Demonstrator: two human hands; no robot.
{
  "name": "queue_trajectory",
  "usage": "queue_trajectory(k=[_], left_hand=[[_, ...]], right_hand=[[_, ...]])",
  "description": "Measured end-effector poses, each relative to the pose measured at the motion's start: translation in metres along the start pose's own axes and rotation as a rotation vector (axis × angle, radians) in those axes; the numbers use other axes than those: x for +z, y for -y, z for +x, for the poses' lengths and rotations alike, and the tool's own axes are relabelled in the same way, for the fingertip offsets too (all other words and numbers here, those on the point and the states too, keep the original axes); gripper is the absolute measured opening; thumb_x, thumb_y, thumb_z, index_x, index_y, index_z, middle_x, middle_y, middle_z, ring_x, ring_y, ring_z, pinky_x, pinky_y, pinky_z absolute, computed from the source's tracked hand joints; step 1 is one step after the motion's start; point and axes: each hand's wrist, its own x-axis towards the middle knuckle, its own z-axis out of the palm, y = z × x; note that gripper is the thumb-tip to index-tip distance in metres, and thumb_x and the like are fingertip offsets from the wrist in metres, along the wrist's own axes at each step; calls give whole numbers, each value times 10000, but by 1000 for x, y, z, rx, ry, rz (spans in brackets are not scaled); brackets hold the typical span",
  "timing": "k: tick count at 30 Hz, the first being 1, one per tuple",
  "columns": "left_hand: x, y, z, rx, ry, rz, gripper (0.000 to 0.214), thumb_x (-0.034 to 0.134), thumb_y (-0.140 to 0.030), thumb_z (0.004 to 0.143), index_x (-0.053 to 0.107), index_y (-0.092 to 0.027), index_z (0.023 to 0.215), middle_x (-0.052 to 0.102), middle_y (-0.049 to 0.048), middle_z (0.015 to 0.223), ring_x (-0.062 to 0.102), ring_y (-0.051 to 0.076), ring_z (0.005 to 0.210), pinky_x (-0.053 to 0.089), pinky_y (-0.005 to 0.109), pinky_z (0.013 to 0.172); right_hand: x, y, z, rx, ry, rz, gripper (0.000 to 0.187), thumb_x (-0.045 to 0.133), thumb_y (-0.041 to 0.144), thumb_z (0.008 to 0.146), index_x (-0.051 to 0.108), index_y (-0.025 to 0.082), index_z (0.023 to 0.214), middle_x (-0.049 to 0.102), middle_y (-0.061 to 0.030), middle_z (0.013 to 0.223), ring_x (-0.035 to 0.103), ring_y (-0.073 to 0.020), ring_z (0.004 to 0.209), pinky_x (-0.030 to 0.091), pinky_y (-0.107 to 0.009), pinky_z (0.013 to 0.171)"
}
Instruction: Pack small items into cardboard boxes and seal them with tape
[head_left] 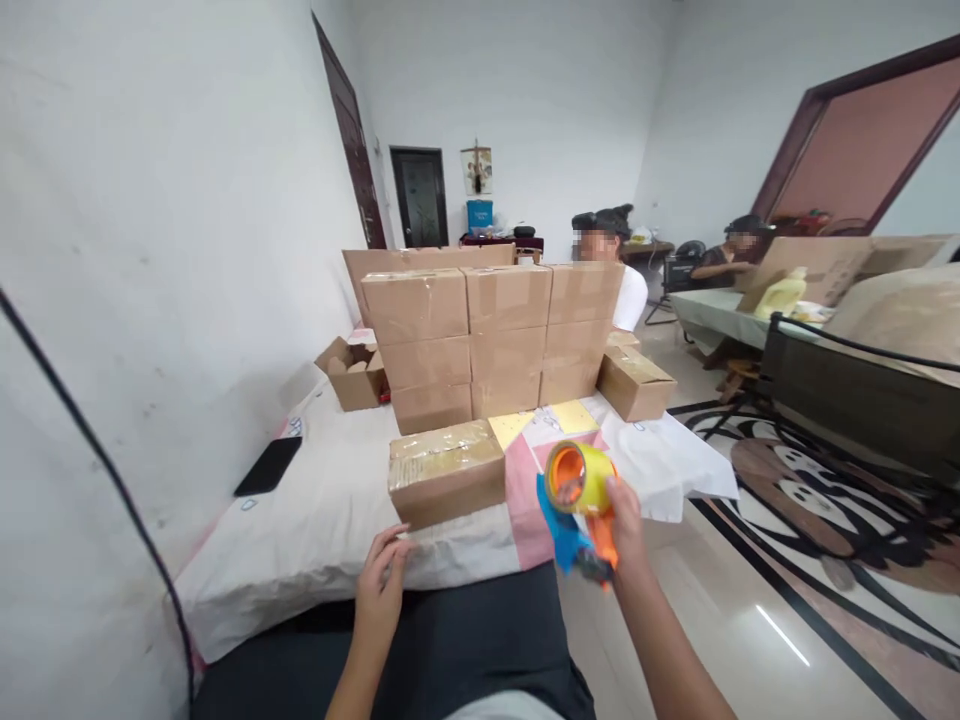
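A tape dispenser (pixel 581 500) with a yellow tape roll and orange and blue parts is gripped in my right hand (pixel 626 515), raised over the table's right front edge. The dispenser is slightly blurred. My left hand (pixel 386 565) is open and holds nothing, its fingers loosely bent at the table's front edge. Just beyond those fingertips lies a cardboard box (pixel 448 495) with shiny tape across its top. I cannot tell whether the fingertips touch it. Behind this box, a stack of several similar closed cartons (pixel 495 340) stands on the cloth-covered table (pixel 330 510).
On the table, a black phone (pixel 270 466) lies at the left and an open carton (pixel 352 375) stands behind it. Another carton (pixel 636 382) sits at the right edge. A person (pixel 630 290) is behind the stack; another person (pixel 724 262) is at the right-hand table.
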Motion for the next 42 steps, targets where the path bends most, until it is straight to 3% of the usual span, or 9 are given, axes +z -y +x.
queue_trajectory(k=[7, 14, 19, 23, 28, 32, 36, 39, 42], left_hand=[[3, -57, 27, -381, 120, -362, 670, 685, -588, 816, 581, -137, 1299, 608, -49, 592, 352, 73, 424, 302, 216, 453], [-13, -72, 45, -239, 139, -235, 586, 607, -470, 912, 539, -121, 1378, 606, -41, 624, 592, 140, 672, 455, 258, 705], [-9, -85, 36, -165, 310, -95, 545, 544, -432, 960, 516, -176, 1440, 661, -24, 729, 613, 144, 714, 453, 256, 696], [-6, -92, 34, -213, 371, 11, 627, 538, -452, 954, 449, -196, 1519, 714, -11, 761, 602, 145, 645, 456, 265, 674], [-11, -89, 44, -437, 386, 250, 960, 582, -508, 929, 75, -123, 1648, 701, -36, 614, 671, 210, 647, 428, 283, 643], [-7, -92, 62, -296, 269, 364, 827, 531, -459, 963, 160, -175, 1645, 678, -42, 619, 663, 199, 647, 408, 271, 661], [14, -91, 75, -177, 531, 514, 727, 617, -411, 925, 370, -239, 1588, 703, 9, 695, 670, 212, 655, 386, 259, 647], [29, -85, 79, -184, 582, 632, 754, 663, -406, 900, 379, -252, 1582, 729, 61, 768, 707, 255, 727, 384, 260, 647], [33, -77, 76, -212, 572, 576, 751, 642, -416, 915, 339, -303, 1592, 719, 27, 730, 711, 253, 727, 375, 258, 631]], right_hand=[[20, -70, 97, 121, -30, -187, 654, 729, 779, 628, 632, 171, 850, 719, -93, 780, 674, -225, 685, 554, -348, 622], [12, -46, 71, -87, -290, -365, 485, 817, 542, 613, 544, 218, 850, 535, 24, 762, 512, -162, 731, 468, -310, 689], [109, -1, 11, -218, 488, -399, 284, 755, 372, 782, 743, 224, 1024, 601, -23, 861, 556, -185, 803, 471, -331, 768], [163, 11, 0, -177, 754, -419, 99, 714, 288, 785, 770, 213, 815, 660, -34, 836, 580, -198, 843, 463, -329, 785], [160, 6, 37, -79, 634, -440, 127, 652, 277, 738, 716, 183, 680, 574, 19, 620, 459, -130, 630, 355, -259, 611], [164, 0, 72, 52, 788, -528, 242, 646, 356, 771, 678, 163, 628, 516, 42, 540, 384, -95, 538, 276, -251, 541], [191, -20, 99, 17, 845, -775, 190, 689, 305, 763, 692, 162, 638, 562, 25, 539, 450, -110, 530, 336, -263, 566], [201, -30, 122, -72, 699, -928, 126, 791, 182, 661, 688, 154, 728, 680, -58, 757, 602, -199, 756, 446, -310, 731], [174, -30, 142, -217, 508, -953, 483, 856, 204, 630, 669, 141, 1070, 647, -168, 1213, 566, -321, 1160, 450, -439, 996]])
